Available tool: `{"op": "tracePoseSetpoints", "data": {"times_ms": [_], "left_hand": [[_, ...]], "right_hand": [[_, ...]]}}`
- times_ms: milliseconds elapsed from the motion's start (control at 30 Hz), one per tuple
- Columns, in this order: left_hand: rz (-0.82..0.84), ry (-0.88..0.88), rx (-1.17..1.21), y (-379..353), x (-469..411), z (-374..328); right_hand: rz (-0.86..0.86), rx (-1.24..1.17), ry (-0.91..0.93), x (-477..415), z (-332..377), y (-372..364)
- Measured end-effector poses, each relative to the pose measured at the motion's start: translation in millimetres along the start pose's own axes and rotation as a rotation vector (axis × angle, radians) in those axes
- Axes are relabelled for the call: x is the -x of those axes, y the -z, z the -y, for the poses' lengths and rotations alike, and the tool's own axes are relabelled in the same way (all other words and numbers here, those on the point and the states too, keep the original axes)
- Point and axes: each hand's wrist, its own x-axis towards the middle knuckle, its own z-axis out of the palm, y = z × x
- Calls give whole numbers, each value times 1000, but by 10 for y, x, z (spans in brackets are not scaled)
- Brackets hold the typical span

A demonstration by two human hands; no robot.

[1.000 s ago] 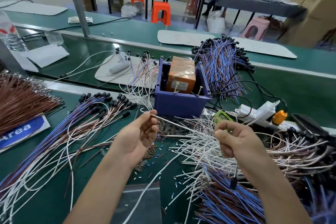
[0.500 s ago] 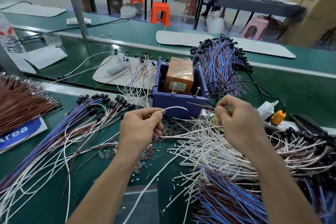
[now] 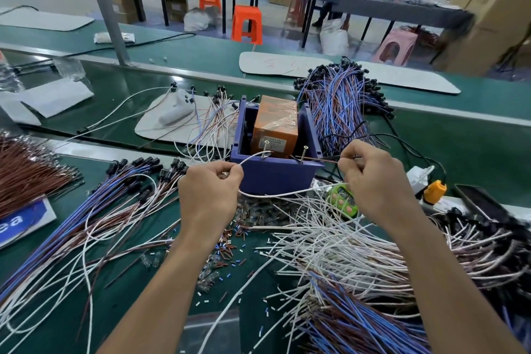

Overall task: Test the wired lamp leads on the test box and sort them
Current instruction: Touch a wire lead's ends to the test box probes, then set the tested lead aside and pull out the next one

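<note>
While both hands work at the blue box (image 3: 275,178), the head view shows the left hand (image 3: 208,194) pinched shut on a white wire (image 3: 254,156). Its bare tip sits at the left screw (image 3: 265,149) on the box's front edge. The right hand (image 3: 373,181) is pinched on a brown wire (image 3: 321,160), whose tip reaches the right screw (image 3: 304,152). To test well, I think each tip should press firmly on its own screw and stay apart from the other. Piles of wires lie all around the box.

Two hands (image 3: 209,191), one test box (image 3: 275,178)
</note>
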Motion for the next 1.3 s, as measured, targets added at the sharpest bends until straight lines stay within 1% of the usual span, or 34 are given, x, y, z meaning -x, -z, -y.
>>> {"op": "tracePoseSetpoints", "data": {"times_ms": [400, 633, 733, 800, 867, 1000, 1067, 1133, 1233, 1267, 1300], "left_hand": [[-110, -66, -116, -49, -58, 25], [-110, -51, -114, -66, -15, 16], [-113, -63, -99, -49, 13, 8], [-119, -53, -71, -24, 43, 15], [-127, 7, -19, 13, 92, 28], [-143, 111, 34, 106, 167, 63], [-143, 128, -41, 154, 176, 97], [-101, 92, -199, 203, 182, 126], [47, -23, -483, 236, 252, 82], [75, -71, -557, 235, 302, 43], [76, -136, -570, 229, 361, -6]], "right_hand": [[-41, 45, -24, -22, -41, 8], [-58, 40, -43, 36, -30, 12], [-42, -11, -29, 82, 1, 49], [2, -73, -6, 140, 38, 88], [93, -120, 6, 200, 72, 123], [306, -97, 34, 317, 106, 185], [387, -101, 46, 387, 109, 250], [414, -102, 39, 451, 112, 333], [347, 1, 10, 512, 108, 467], [319, 71, 11, 527, 113, 506], [294, 148, 14, 547, 112, 542]]}}
